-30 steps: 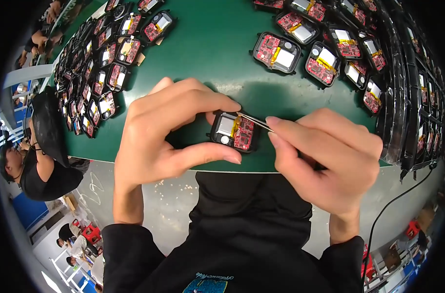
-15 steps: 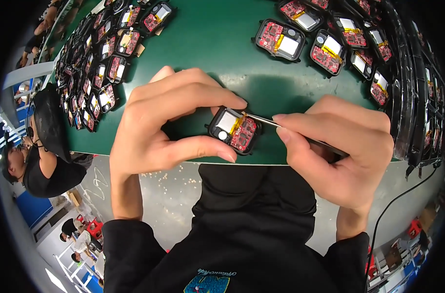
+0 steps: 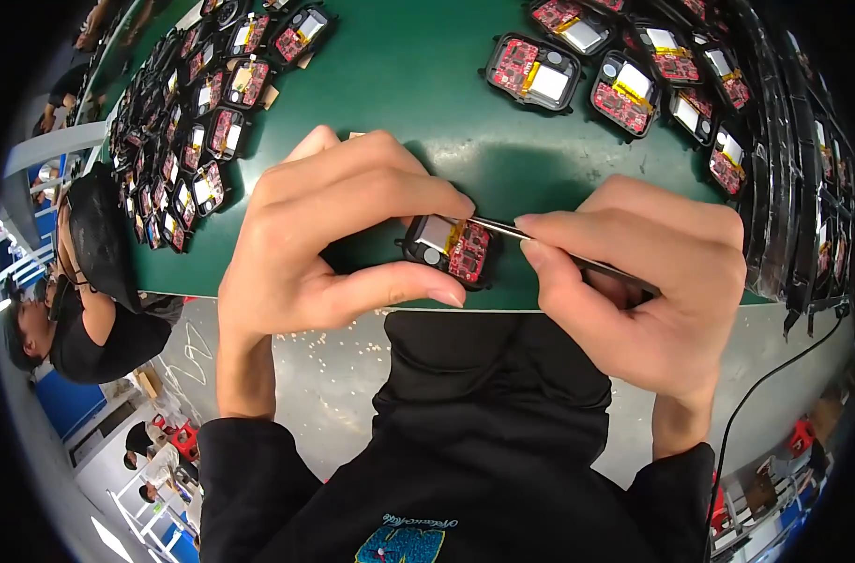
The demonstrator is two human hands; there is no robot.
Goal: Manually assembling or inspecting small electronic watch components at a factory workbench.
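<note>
At the near edge of the green surface [image 3: 399,94], L hand [image 3: 301,249] grips an open black unit [image 3: 453,248] btwn thumb & index; R hand [image 3: 648,277] pinches tweezers [image 3: 502,229], tips at the unit's top rim. Batt. [image 3: 436,231] & red board [image 3: 471,253] are in, top's uncovered; fine work there looks unfinished. L-side units [image 3: 226,133] & R-side units [image 3: 625,101] also sit uncovered; can't tell which are done.
</note>
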